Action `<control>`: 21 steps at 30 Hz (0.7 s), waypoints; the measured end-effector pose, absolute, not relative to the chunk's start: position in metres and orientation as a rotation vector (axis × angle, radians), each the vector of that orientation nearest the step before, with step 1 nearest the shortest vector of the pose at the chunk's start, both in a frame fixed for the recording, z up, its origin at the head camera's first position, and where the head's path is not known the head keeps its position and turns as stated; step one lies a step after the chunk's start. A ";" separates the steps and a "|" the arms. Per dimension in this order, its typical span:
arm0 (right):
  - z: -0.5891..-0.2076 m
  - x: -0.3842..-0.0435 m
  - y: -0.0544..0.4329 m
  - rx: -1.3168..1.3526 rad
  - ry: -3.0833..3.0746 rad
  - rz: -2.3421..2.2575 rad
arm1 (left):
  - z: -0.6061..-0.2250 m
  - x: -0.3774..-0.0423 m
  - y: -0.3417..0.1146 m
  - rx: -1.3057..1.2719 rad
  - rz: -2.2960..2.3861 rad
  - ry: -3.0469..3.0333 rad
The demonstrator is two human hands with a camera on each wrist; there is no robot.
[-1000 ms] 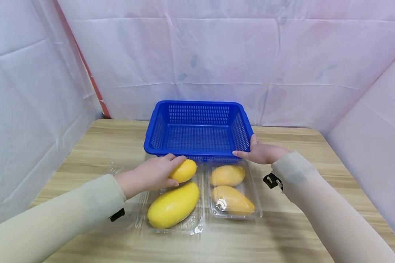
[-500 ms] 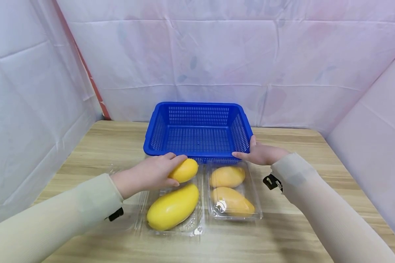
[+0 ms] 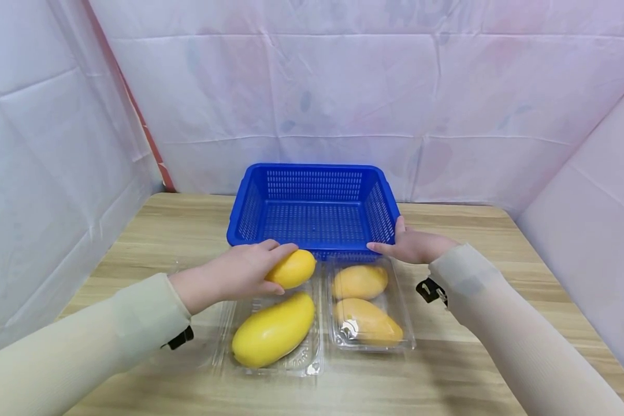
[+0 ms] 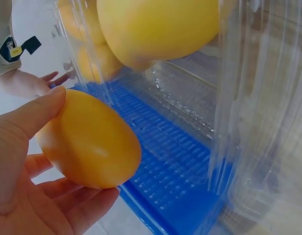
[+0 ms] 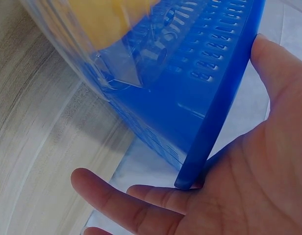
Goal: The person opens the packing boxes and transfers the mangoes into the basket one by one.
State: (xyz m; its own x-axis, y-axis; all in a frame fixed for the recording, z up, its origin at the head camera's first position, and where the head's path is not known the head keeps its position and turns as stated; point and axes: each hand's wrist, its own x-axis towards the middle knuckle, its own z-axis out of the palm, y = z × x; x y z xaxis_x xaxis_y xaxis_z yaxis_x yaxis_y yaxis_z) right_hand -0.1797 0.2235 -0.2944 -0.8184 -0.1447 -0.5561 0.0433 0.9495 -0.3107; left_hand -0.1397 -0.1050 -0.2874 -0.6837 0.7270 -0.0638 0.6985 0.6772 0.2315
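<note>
My left hand (image 3: 239, 274) grips a yellow mango (image 3: 293, 269), thumb on one side and fingers on the other, also plain in the left wrist view. It is above the far part of an open clear plastic box (image 3: 312, 366), where a larger, long yellow mango (image 3: 274, 329) lies. My right hand (image 3: 413, 244) is at the near right corner of a blue perforated basket (image 3: 312, 245). In the right wrist view, its thumb touches the basket rim (image 5: 224, 103) while the other fingers stretch out straight beside the corner.
Right of the open box, a lidded clear box (image 3: 403, 312) contains two orange-yellow mangoes (image 3: 366, 320). The open box's clear lid (image 3: 197, 341) lies to the left, partly under my left arm. White cloth (image 3: 343, 86) hangs behind the wooden table (image 3: 478, 370).
My left hand and the held mango have shifted slightly up and to the right. My right hand keeps its place at the basket corner; the boxes stay put.
</note>
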 end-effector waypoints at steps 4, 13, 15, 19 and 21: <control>-0.295 -0.179 0.223 -0.071 2.496 -0.416 | -0.284 -0.140 -0.105 1.182 0.291 2.740; -0.294 -0.178 0.223 -0.061 2.492 -0.421 | -0.279 -0.142 -0.103 1.183 0.297 2.730; -0.294 -0.179 0.223 -0.061 2.493 -0.423 | -0.278 -0.142 -0.103 1.189 0.300 2.734; -0.295 -0.179 0.224 -0.062 2.497 -0.428 | -0.275 -0.143 -0.103 1.231 0.312 2.760; -0.295 -0.179 0.224 -0.064 2.498 -0.427 | -0.274 -0.144 -0.103 1.244 0.319 2.765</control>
